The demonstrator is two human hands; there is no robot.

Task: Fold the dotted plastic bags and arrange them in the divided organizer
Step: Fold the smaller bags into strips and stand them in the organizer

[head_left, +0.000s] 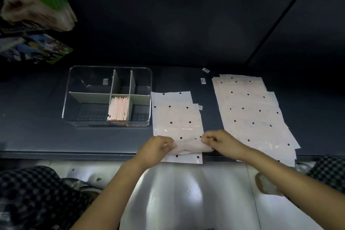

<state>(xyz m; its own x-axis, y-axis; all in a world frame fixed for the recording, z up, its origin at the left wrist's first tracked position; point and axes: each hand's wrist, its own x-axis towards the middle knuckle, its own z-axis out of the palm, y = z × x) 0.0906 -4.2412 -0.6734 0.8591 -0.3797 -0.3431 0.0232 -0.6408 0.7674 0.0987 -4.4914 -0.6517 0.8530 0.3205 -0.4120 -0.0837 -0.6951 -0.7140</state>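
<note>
**One compartment filled, most of the bags still flat**

From where I stand, the job looks barely a quarter done, at a guess. The clear divided organizer (109,97) sits on the dark counter (37,132), and only its near middle compartment holds anything: a row of folded bags (119,108) standing on edge. The other sections look empty (a small label lies in the far left one).

Just right of the organizer lies a small stack of dotted bags (177,115), flat. The left hand (157,148) and right hand (220,143) each pinch the near edge of the top bag, lifting it into a soft roll, so the first fold seems to be starting.

Farther right, well apart from the organizer, a bigger fanned pile of dotted bags (250,110) waits untouched, reaching past the counter's near edge.
</note>
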